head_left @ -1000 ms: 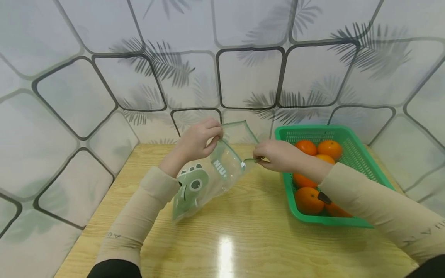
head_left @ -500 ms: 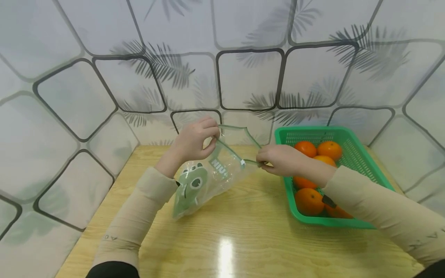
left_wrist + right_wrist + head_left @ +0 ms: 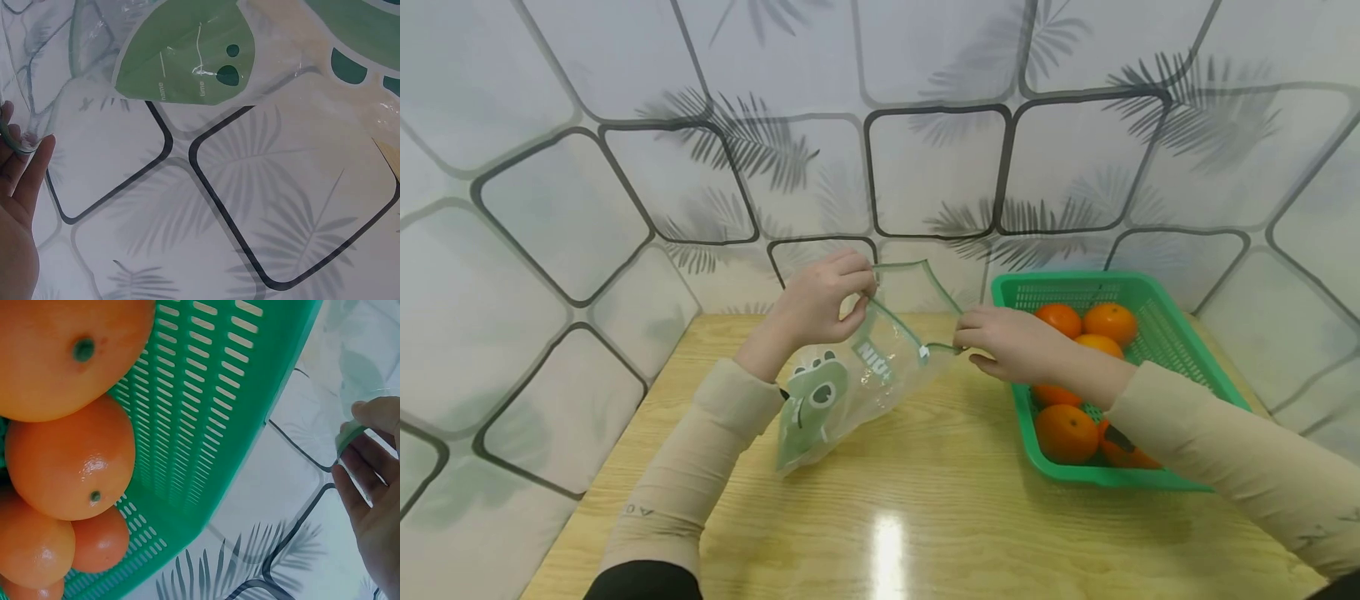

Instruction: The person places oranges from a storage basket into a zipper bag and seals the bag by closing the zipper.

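Note:
A clear zip bag (image 3: 887, 375) with a green cartoon print and a white slider stands tilted above the table, its green-edged mouth spread wide. My left hand (image 3: 820, 300) pinches the mouth's left side between thumb and fingers; the left wrist view shows that hand (image 3: 22, 194) at the green rim. At the mouth's right corner, my right hand (image 3: 1011, 340) holds the rim; in the right wrist view the thumb of this hand (image 3: 378, 469) lies against the green edge. Nothing is visible inside the bag.
A green plastic basket (image 3: 1198, 350) with several oranges (image 3: 1066, 433) stands on the right, under my right forearm. Some oranges have green stem ends. The wooden table (image 3: 820, 533) meets a patterned wall (image 3: 940, 175) at the back and left.
My right hand has shifted slightly right, and its thumb stands farther from the fingertips. The bag's mouth is drawn a little wider. My left hand has moved slightly left.

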Tool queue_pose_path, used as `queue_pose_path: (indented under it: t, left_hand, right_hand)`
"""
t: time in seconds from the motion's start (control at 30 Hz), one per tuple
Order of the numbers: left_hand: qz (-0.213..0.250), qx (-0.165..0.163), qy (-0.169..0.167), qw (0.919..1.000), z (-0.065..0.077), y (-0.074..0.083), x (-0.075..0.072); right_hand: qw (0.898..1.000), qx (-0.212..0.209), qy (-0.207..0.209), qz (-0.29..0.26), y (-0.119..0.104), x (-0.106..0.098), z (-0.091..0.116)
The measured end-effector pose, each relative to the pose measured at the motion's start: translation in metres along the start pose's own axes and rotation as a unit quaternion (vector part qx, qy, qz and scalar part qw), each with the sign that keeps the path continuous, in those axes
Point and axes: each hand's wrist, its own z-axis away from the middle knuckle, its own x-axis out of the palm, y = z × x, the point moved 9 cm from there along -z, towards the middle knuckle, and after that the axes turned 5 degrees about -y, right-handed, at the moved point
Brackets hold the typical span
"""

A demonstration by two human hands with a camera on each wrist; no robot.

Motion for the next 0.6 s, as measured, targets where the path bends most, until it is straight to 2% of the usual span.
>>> queue_pose_path:
  t: [0.23, 0.47, 0.6]
  left_hand:
    - [-0.006, 0.006, 0.002, 1.0000, -0.003, 0.003, 0.001]
    - [-0.006, 0.010, -0.003, 0.9999, -0.006, 0.006, 0.002]
    - [0.001, 0.013, -0.005, 0.9999, -0.007, 0.007, 0.004]
  right_hand:
    - [0.999, -0.023, 0.026, 0.038, -0.004, -0.007, 0.003]
    - [0.999, -0.006, 0.025, 0.045, -0.004, -0.010, 0.008]
    - [0.997, 0.002, 0.043, 0.058, -0.001, -0.013, 0.011]
